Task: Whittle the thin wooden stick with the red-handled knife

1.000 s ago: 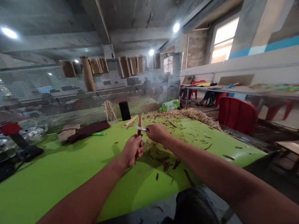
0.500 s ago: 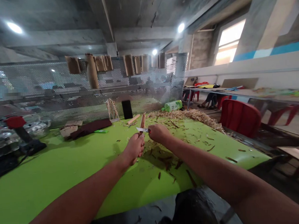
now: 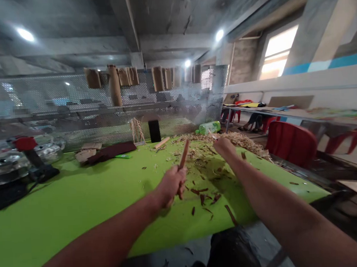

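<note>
My left hand (image 3: 171, 186) is shut around a slim reddish-brown wooden stick (image 3: 184, 154), which tilts up and to the right from my fist. My right hand (image 3: 224, 147) is a closed fist, apart from the stick and holding a small knife (image 3: 212, 135). Most of the knife is hidden by my fingers, with only a small bright bit of blade showing. Below my hands, dark brown wood peelings (image 3: 204, 196) lie scattered on the green table (image 3: 80, 198). Pale wood shavings (image 3: 241, 140) are heaped just beyond my right hand.
A dark leather piece (image 3: 110, 152), a pale wooden stick (image 3: 161, 142) and a black block (image 3: 154, 130) lie at the table's far side. Metal items and a red-topped stand (image 3: 25, 144) stand left. A perforated metal screen (image 3: 75, 111) runs behind; a red chair (image 3: 291, 145) stands right.
My hands have separated. The right hand has moved right and away, taking the knife off the stick. The left hand has shifted right, and the stick now leans to the right.
</note>
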Demonstrator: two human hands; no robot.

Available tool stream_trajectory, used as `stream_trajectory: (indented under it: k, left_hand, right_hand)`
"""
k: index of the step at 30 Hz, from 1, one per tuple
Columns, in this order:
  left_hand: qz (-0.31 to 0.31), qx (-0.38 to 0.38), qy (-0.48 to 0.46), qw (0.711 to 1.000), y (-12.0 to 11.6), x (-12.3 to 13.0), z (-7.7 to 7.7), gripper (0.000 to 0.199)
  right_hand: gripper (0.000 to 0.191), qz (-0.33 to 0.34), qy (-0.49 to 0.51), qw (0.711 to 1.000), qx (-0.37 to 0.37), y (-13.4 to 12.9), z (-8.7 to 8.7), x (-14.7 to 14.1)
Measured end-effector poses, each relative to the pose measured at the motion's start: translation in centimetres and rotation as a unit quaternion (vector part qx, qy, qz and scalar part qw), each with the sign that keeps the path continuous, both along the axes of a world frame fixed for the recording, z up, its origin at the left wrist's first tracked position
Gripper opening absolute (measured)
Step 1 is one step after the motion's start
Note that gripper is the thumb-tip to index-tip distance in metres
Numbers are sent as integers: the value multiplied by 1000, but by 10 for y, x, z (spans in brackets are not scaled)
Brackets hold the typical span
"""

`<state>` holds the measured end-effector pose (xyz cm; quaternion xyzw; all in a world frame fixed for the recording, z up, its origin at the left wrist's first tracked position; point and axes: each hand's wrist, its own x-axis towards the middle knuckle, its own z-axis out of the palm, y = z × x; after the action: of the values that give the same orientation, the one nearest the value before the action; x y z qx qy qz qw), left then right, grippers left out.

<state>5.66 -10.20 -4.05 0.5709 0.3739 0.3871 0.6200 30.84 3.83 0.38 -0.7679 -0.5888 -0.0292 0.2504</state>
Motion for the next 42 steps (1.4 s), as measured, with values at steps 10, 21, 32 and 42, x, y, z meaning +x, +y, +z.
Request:
stream_trajectory:
  k: [10,21,32,42]
  left_hand:
    - [58,2,-85,995,37,-18,10,16]
    - [47,-29,-55,997,35,-18,14,14]
    - [30,-33,-23,999,20,-15,26,13]
    - [21,-52,-36,998,24,-15,26,13]
  right_hand:
    - [32,215,-79,973,-2,-31,-20,-107]
    - [33,208,-163,965,2,-45,-15,-113]
    - [33,200,-184,962,17,-36,-11,-99]
    - [33,198,-186,962,23,-32,-12,-99]
